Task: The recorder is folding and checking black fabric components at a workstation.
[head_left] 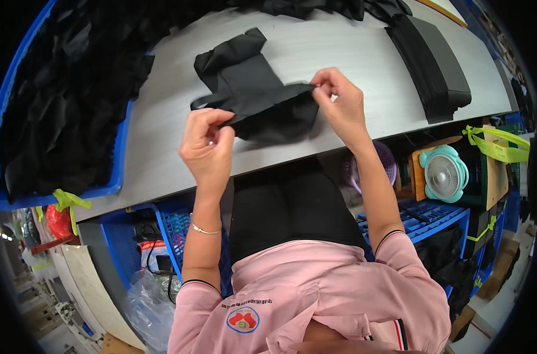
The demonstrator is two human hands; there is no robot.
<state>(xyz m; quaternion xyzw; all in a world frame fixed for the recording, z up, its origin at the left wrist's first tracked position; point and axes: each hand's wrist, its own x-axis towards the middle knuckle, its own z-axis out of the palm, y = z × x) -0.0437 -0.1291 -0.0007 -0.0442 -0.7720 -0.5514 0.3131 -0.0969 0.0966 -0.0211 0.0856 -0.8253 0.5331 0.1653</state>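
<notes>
A black fabric piece (251, 82) lies on the pale table, its near edge lifted and stretched between my two hands. My left hand (206, 141) pinches the left end of that edge between thumb and fingers. At the right end, my right hand (338, 100) pinches the cloth the same way. The near part of the fabric hangs in a dark fold close to the table's front edge. Its far part lies crumpled and partly folded over on the tabletop.
A blue basket (120, 159) heaped with black cloth pieces stands on the table (162, 147) at the left. A stack of black folded pieces (430, 65) lies at the right. More black cloth (304, 6) lines the far edge. Below right are a turquoise fan (443, 173) and purple basket (381, 165).
</notes>
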